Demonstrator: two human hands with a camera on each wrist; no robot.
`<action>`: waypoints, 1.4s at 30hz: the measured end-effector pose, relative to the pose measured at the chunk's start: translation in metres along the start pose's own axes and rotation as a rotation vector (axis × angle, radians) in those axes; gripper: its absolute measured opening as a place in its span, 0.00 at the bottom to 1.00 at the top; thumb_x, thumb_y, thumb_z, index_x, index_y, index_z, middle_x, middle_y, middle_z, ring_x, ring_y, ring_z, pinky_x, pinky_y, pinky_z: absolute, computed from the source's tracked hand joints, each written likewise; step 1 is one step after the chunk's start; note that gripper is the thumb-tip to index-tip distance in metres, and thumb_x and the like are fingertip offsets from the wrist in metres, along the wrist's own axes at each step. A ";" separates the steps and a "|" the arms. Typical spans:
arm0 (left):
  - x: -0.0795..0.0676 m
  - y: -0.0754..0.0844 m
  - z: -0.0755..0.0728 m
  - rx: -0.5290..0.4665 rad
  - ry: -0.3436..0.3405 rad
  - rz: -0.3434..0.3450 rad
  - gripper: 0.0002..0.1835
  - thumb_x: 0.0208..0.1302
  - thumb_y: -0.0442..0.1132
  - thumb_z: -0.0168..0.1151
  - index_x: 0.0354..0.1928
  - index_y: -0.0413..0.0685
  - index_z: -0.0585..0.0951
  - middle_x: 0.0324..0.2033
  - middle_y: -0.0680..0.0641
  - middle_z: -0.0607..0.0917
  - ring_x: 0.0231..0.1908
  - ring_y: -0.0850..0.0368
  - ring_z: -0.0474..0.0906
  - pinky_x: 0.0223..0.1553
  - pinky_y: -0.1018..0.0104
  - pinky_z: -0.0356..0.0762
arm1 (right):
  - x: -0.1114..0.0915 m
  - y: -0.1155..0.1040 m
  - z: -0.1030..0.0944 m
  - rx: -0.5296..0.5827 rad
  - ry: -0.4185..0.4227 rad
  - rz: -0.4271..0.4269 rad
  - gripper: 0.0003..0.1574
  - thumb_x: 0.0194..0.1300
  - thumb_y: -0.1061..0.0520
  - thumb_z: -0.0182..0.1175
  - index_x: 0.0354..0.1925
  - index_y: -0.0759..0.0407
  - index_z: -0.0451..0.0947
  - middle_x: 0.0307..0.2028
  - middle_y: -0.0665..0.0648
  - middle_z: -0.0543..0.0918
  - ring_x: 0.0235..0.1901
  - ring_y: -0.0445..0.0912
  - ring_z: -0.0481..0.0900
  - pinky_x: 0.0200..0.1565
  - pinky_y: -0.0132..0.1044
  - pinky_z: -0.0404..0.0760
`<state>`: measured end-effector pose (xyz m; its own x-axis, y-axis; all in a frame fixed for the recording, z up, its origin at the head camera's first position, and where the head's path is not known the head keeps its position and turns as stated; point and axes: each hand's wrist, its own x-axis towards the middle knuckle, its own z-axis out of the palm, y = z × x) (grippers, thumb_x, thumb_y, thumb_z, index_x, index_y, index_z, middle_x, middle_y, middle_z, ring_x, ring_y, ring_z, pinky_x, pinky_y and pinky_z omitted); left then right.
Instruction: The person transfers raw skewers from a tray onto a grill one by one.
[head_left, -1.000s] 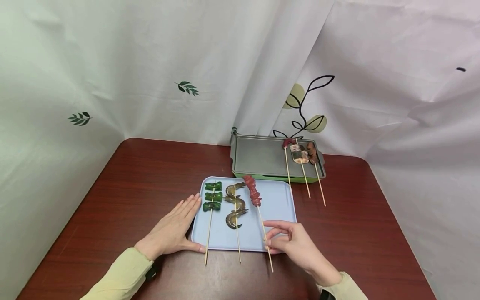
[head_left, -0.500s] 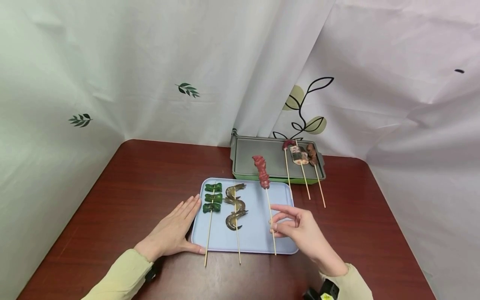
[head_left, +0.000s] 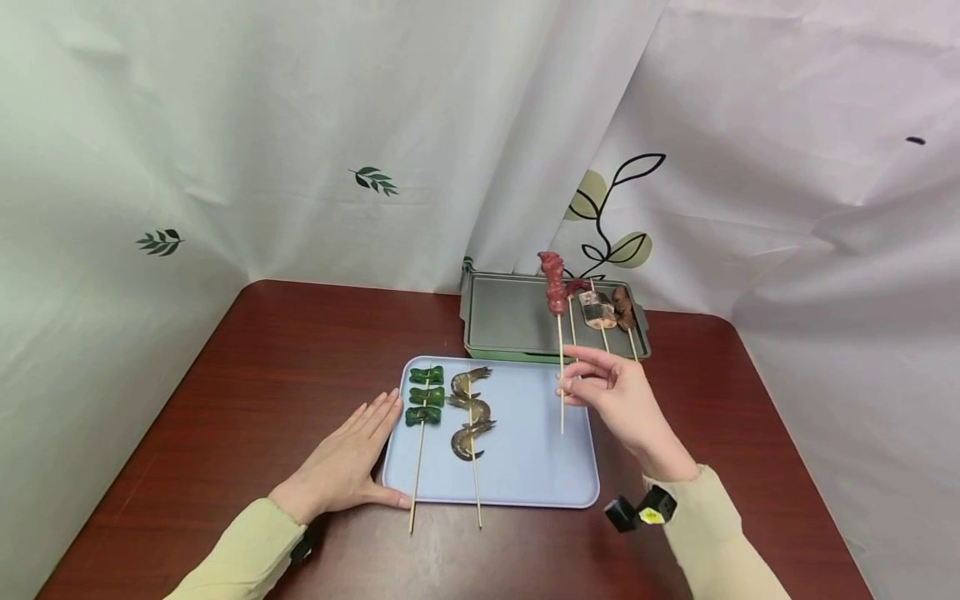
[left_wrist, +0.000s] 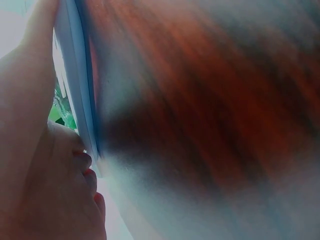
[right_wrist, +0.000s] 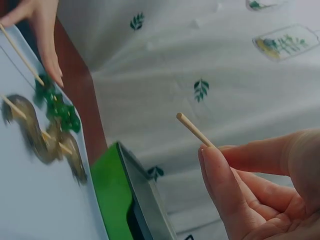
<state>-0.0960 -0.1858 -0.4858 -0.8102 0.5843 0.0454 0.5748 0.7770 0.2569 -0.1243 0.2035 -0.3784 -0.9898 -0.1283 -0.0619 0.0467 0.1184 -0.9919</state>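
One meat skewer (head_left: 552, 287) is rising off the tray (head_left: 517, 475), leaving the pepper skewer (head_left: 427, 396) and shrimp skewer (head_left: 481, 408) there | right of centre, we're pinching it in our right hand (head_left: 622, 404), meat overlapping the grill (head_left: 506, 312) | our left hand (head_left: 345, 462) is touching the tray, grasping nothing

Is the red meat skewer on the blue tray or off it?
Off. The right hand pinches the red meat skewer, and the right wrist view shows its bare end clear of the blue tray.

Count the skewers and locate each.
6: green-pepper skewer and shrimp skewer on the tray; red-meat skewer in the right hand; dark-red skewer, fish skewer and brown-meat skewer on the grill.
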 end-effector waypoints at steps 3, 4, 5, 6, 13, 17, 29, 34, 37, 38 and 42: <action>0.000 0.000 0.000 0.000 -0.005 -0.003 0.75 0.43 0.86 0.57 0.77 0.30 0.55 0.77 0.33 0.55 0.76 0.40 0.50 0.74 0.47 0.51 | 0.013 0.000 -0.004 0.005 0.013 0.025 0.33 0.66 0.71 0.64 0.68 0.71 0.71 0.41 0.65 0.85 0.37 0.47 0.88 0.43 0.42 0.87; 0.000 0.000 0.000 0.000 -0.006 -0.004 0.75 0.43 0.86 0.57 0.77 0.30 0.55 0.77 0.33 0.55 0.76 0.40 0.50 0.74 0.47 0.51 | 0.017 0.000 -0.006 0.003 0.017 0.032 0.33 0.66 0.71 0.64 0.68 0.71 0.71 0.41 0.66 0.85 0.37 0.46 0.88 0.43 0.42 0.87; 0.000 0.000 0.000 0.000 -0.007 -0.004 0.75 0.43 0.86 0.57 0.77 0.30 0.55 0.77 0.33 0.55 0.76 0.40 0.50 0.74 0.47 0.51 | 0.021 0.001 -0.007 -0.001 0.019 0.038 0.33 0.66 0.71 0.64 0.68 0.71 0.71 0.42 0.67 0.85 0.37 0.46 0.88 0.43 0.41 0.87; 0.000 0.000 0.000 0.000 -0.007 -0.004 0.75 0.43 0.86 0.56 0.77 0.30 0.55 0.77 0.33 0.55 0.76 0.40 0.50 0.74 0.47 0.51 | 0.025 0.002 -0.008 -0.005 0.020 0.042 0.33 0.66 0.71 0.64 0.68 0.72 0.70 0.43 0.69 0.84 0.37 0.46 0.88 0.43 0.41 0.87; 0.000 0.001 0.000 -0.001 0.001 -0.001 0.75 0.43 0.86 0.57 0.77 0.29 0.56 0.76 0.33 0.56 0.76 0.40 0.50 0.74 0.46 0.51 | 0.046 0.009 -0.014 -0.010 0.011 0.069 0.32 0.67 0.74 0.61 0.68 0.73 0.69 0.41 0.68 0.85 0.36 0.44 0.88 0.43 0.40 0.87; 0.000 0.001 -0.001 -0.002 -0.002 -0.002 0.75 0.44 0.86 0.57 0.77 0.29 0.55 0.76 0.33 0.55 0.76 0.40 0.50 0.74 0.46 0.51 | 0.056 0.016 -0.016 0.000 0.011 0.099 0.31 0.67 0.76 0.59 0.67 0.76 0.69 0.36 0.60 0.85 0.34 0.44 0.87 0.42 0.39 0.87; -0.001 0.001 0.000 -0.014 -0.005 -0.010 0.75 0.43 0.86 0.58 0.77 0.30 0.55 0.77 0.33 0.54 0.76 0.40 0.49 0.74 0.46 0.51 | 0.067 0.029 -0.017 -0.075 0.010 0.217 0.29 0.69 0.74 0.58 0.67 0.75 0.70 0.38 0.65 0.86 0.33 0.46 0.88 0.41 0.37 0.87; -0.001 0.002 0.000 -0.014 -0.008 -0.010 0.75 0.43 0.86 0.57 0.77 0.30 0.55 0.77 0.33 0.54 0.76 0.40 0.49 0.74 0.47 0.50 | 0.066 0.029 -0.015 -0.124 0.035 0.230 0.28 0.69 0.72 0.59 0.66 0.73 0.72 0.39 0.65 0.85 0.33 0.46 0.87 0.42 0.38 0.87; -0.001 0.002 0.000 -0.013 -0.009 -0.010 0.75 0.43 0.86 0.57 0.77 0.30 0.55 0.77 0.33 0.55 0.76 0.41 0.49 0.74 0.47 0.50 | 0.066 0.028 -0.014 -0.147 0.046 0.227 0.27 0.69 0.72 0.59 0.65 0.72 0.73 0.39 0.64 0.85 0.33 0.45 0.87 0.40 0.36 0.87; -0.001 0.002 0.000 -0.011 -0.009 -0.011 0.75 0.43 0.86 0.57 0.77 0.30 0.55 0.77 0.33 0.55 0.76 0.41 0.49 0.74 0.47 0.50 | 0.066 0.028 -0.014 -0.152 0.049 0.226 0.27 0.69 0.72 0.59 0.65 0.72 0.73 0.39 0.64 0.85 0.33 0.44 0.87 0.40 0.36 0.87; -0.001 0.002 0.000 -0.004 -0.009 -0.013 0.75 0.43 0.86 0.56 0.77 0.30 0.55 0.77 0.33 0.54 0.76 0.41 0.50 0.74 0.47 0.51 | 0.067 0.027 -0.014 -0.163 0.055 0.219 0.26 0.69 0.72 0.59 0.64 0.73 0.73 0.40 0.65 0.85 0.33 0.44 0.86 0.38 0.34 0.87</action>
<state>-0.0945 -0.1851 -0.4853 -0.8165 0.5764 0.0334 0.5638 0.7836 0.2610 -0.1909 0.2118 -0.4078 -0.9647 -0.0287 -0.2619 0.2422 0.2946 -0.9244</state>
